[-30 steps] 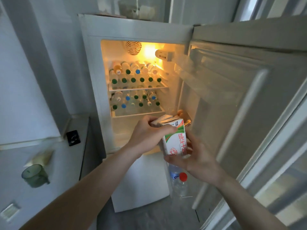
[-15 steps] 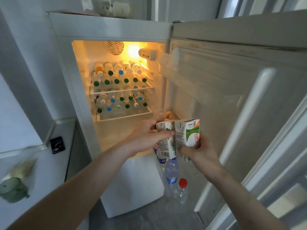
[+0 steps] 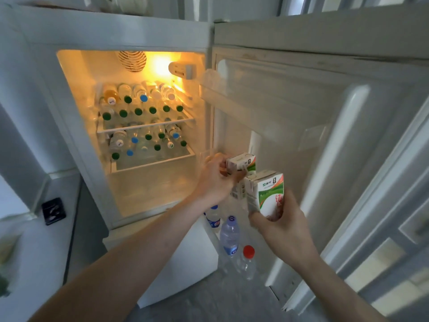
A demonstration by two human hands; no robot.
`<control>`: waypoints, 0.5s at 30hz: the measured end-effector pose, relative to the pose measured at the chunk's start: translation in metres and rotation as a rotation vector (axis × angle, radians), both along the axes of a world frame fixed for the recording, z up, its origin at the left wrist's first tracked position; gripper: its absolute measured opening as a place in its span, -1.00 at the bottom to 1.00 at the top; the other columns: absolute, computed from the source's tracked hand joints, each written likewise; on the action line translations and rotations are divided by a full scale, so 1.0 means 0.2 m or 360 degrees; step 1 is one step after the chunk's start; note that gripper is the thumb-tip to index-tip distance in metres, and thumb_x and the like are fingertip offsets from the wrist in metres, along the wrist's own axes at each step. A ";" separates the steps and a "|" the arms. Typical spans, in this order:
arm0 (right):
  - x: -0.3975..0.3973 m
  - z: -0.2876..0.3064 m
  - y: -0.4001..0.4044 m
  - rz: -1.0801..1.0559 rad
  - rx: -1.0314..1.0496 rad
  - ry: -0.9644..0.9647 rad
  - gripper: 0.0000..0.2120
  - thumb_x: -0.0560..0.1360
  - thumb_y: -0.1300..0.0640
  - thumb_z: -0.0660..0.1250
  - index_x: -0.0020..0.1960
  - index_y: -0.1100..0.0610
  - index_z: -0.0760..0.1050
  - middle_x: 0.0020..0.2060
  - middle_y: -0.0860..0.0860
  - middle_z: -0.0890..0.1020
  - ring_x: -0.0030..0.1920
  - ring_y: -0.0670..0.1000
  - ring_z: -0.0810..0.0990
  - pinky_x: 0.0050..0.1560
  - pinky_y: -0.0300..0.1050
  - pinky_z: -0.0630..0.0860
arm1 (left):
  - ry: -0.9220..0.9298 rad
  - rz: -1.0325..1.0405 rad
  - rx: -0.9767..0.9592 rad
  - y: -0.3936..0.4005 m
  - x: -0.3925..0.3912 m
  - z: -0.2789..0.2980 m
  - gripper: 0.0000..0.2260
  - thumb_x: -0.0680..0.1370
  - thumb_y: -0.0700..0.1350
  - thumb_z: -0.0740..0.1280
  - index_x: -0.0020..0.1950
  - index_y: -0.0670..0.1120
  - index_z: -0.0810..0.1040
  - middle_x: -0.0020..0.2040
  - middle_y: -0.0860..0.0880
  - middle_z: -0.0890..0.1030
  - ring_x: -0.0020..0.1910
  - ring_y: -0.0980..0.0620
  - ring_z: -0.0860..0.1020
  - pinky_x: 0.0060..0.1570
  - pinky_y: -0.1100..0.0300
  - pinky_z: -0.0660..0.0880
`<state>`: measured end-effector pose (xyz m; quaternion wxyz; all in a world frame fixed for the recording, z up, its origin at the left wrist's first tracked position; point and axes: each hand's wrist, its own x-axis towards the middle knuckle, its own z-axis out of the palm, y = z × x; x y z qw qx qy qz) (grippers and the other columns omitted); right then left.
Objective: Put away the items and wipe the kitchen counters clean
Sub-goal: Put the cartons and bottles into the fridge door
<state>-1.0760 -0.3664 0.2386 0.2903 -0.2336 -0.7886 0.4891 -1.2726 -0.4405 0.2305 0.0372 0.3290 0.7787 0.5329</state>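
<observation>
Left hand point(image 3: 214, 180): fingers curled round the far carton point(image 3: 242, 168), gripping it from the left side, up at the door shelf level beside the fridge opening.
Right hand point(image 3: 282, 225): grasps the near carton point(image 3: 267, 194) from below and behind, thumb on its left face; carton upright, tipped a little.
Cartons: two small white boxes with green and orange print and red characters; near one sits lower and closer to the camera, its top corner overlapping the far one. Contact between them cannot be told.
Fridge point(image 3: 130, 33): white, upper compartment open and lit yellow from a lamp at top rear; round vent on the back wall.
Door point(image 3: 325, 117): swung open to the right, inner liner facing the camera.
Shelves: two wire racks packed with bottles point(image 3: 139, 108) lying on their sides, caps outward, mostly green, some blue and white.
Bottom of compartment: bare lit floor below the lower rack.
Door rack, low: three bottles upright under the hands, a blue-label one point(image 3: 213, 217), a clear blue-tinted one point(image 3: 229, 235), a red-capped one point(image 3: 248, 261).
Orange item point(image 3: 217, 156): just past the left hand's fingers, too hidden to identify.
Surface point(image 3: 34, 247): left of the fridge, pale, with a small black object point(image 3: 53, 211) near its back edge.
</observation>
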 end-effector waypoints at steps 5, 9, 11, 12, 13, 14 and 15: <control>0.00 -0.04 0.03 -0.0062 0.0010 -0.0026 -0.64 0.38 0.12 0.54 0.04 -0.12 0.44 -0.18 -0.22 0.66 -0.29 -0.13 0.62 -0.27 -0.24 0.54 | 0.0066 -0.0004 0.0056 0.08 0.02 -0.02 -0.66 0.45 0.16 0.53 0.11 0.03 0.58 0.04 0.08 0.58 0.00 0.13 0.58 -0.06 0.23 0.62; -0.01 -0.04 0.05 -0.0069 0.0066 0.0062 -0.54 0.39 0.19 0.56 0.17 -0.08 0.44 -0.14 -0.19 0.61 -0.19 -0.19 0.58 -0.22 -0.39 0.47 | 0.0081 -0.0076 0.0039 0.11 0.07 -0.03 -0.67 0.46 0.04 0.56 0.13 -0.06 0.61 -0.05 0.13 0.62 -0.05 0.13 0.62 0.02 0.02 0.63; -0.02 -0.04 0.06 -0.0105 0.0072 0.0079 -0.52 0.40 0.21 0.56 0.20 -0.03 0.43 -0.15 -0.19 0.56 -0.21 -0.23 0.55 -0.22 -0.42 0.44 | 0.0095 -0.0081 -0.0002 0.11 0.08 -0.06 -0.64 0.46 0.02 0.56 0.17 -0.07 0.60 -0.01 0.09 0.64 -0.04 0.11 0.63 0.02 0.01 0.63; -0.02 -0.05 0.07 -0.0123 0.0078 0.0091 -0.52 0.40 0.21 0.56 0.21 0.01 0.43 -0.15 -0.19 0.55 -0.21 -0.26 0.54 -0.21 -0.43 0.44 | 0.0086 -0.0077 -0.0007 0.11 0.09 -0.07 -0.63 0.45 0.02 0.57 0.18 -0.06 0.60 -0.01 0.12 0.64 -0.03 0.13 0.63 0.02 0.03 0.64; -0.02 -0.06 0.08 -0.0137 0.0085 0.0097 -0.51 0.40 0.22 0.57 0.22 0.04 0.42 -0.14 -0.19 0.55 -0.20 -0.27 0.53 -0.20 -0.43 0.44 | 0.0071 -0.0071 -0.0003 0.10 0.08 -0.08 -0.63 0.45 0.03 0.58 0.18 -0.04 0.59 -0.01 0.17 0.62 -0.03 0.16 0.63 0.02 0.06 0.64; -0.02 -0.06 0.09 -0.0147 0.0087 0.0098 -0.51 0.40 0.22 0.57 0.22 0.05 0.41 -0.13 -0.19 0.56 -0.20 -0.28 0.53 -0.20 -0.43 0.44 | 0.0081 -0.0054 -0.0020 0.10 0.08 -0.09 -0.62 0.44 0.04 0.58 0.18 -0.02 0.59 0.00 0.21 0.61 -0.02 0.19 0.62 0.01 0.10 0.64; -0.03 -0.07 0.10 -0.0152 0.0088 0.0094 -0.50 0.40 0.23 0.56 0.23 0.06 0.40 -0.11 -0.19 0.56 -0.19 -0.29 0.52 -0.19 -0.44 0.44 | 0.0109 -0.0035 -0.0046 0.09 0.08 -0.10 -0.61 0.43 0.06 0.59 0.19 0.00 0.59 0.02 0.21 0.62 -0.01 0.20 0.62 0.00 0.13 0.64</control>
